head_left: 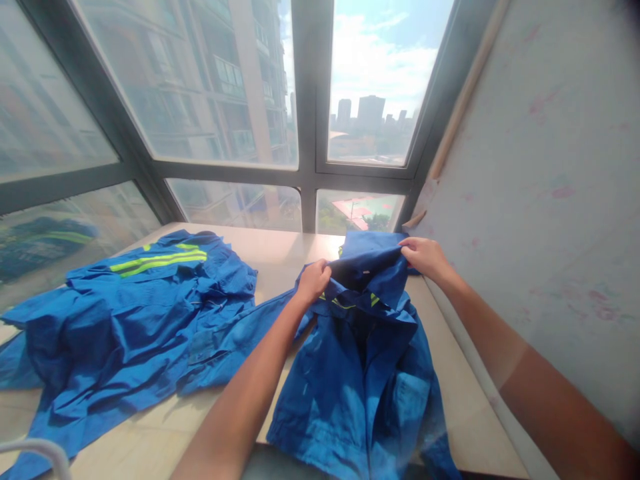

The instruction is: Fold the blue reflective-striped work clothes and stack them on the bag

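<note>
A blue garment with yellow-green stripes (350,387) lies in front of me, its lower part reaching the near edge of the pale surface. My left hand (314,280) pinches the left end of its raised upper edge. At the right end of that edge, my right hand (425,258) grips the cloth between thumb and fingers. The fabric is stretched between both hands. Behind it sits more folded blue cloth (373,241). Another blue garment (115,333) with bright stripes is spread, wrinkled, on the left, and one part of it reaches toward my left forearm.
The pale wooden surface (165,433) runs up to windows with grey frames (307,100). A patterned wall (565,200) stands close on the right. At the bottom left corner is a curved white object (43,448).
</note>
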